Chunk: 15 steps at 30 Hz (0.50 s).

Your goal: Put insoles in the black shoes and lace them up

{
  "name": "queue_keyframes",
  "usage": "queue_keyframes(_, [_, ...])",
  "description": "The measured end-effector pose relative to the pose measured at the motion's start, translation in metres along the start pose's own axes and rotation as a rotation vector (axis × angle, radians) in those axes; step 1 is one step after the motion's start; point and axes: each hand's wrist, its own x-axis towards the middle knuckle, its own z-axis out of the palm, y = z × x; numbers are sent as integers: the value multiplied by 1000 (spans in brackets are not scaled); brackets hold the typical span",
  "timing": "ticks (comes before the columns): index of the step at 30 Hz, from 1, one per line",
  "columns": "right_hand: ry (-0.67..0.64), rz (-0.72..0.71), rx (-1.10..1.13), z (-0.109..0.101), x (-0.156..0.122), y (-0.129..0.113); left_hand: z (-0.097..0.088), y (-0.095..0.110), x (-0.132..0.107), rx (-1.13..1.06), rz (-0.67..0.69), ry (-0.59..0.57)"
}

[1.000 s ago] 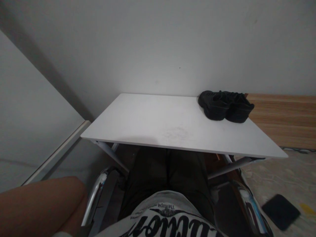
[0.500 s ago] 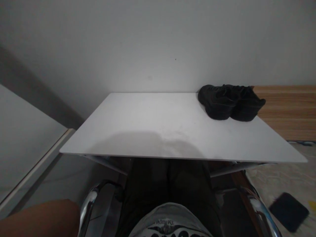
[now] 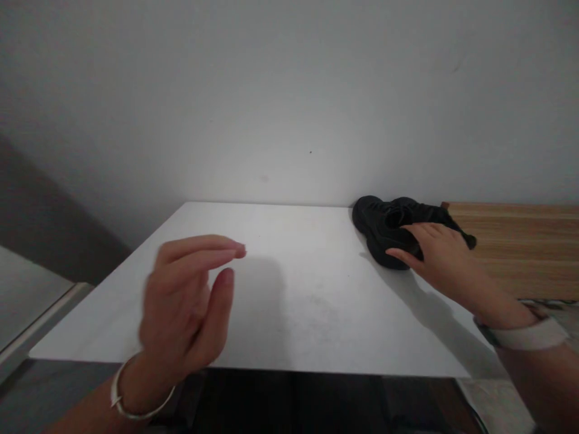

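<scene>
A pair of black shoes (image 3: pixel 382 226) sits at the far right corner of a white table (image 3: pixel 294 301). My right hand (image 3: pixel 441 262) reaches over the table and rests on the nearer black shoe, fingers draped over its top and thumb at its side. My left hand (image 3: pixel 187 304) hovers above the table's front left part, fingers apart and holding nothing. A silver bangle circles my left wrist and a white band my right wrist.
A plain white wall (image 3: pixel 289 90) stands right behind the table. To the right of the table runs a wooden surface (image 3: pixel 520 241). A pale ledge (image 3: pixel 27 337) lies low at the left.
Both hands have come up into view over the table; the right one has reached the shoes. The camera has tilted up, so lap and chair are out of view.
</scene>
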Motion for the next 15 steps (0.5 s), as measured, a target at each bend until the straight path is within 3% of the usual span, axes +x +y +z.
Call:
queue_keyframes(3, [16, 54, 87, 23, 7, 1, 28, -16, 27, -62, 91, -96])
queue_keyframes(6, [161, -9, 276, 17, 9, -16, 52, -29, 35, -162, 41, -251])
queue_keyframes(8, [263, -128, 314, 3, 8, -39, 66, -35, 35, -245, 1, -298])
queue_keyframes(12, [323, -452, 427, -21, 2, -98, 87, -36, 34, -360, -67, -329])
queue_keyframes(15, [300, -521, 512, -22, -3, -134, 93, -31, 40, -379, -84, -350])
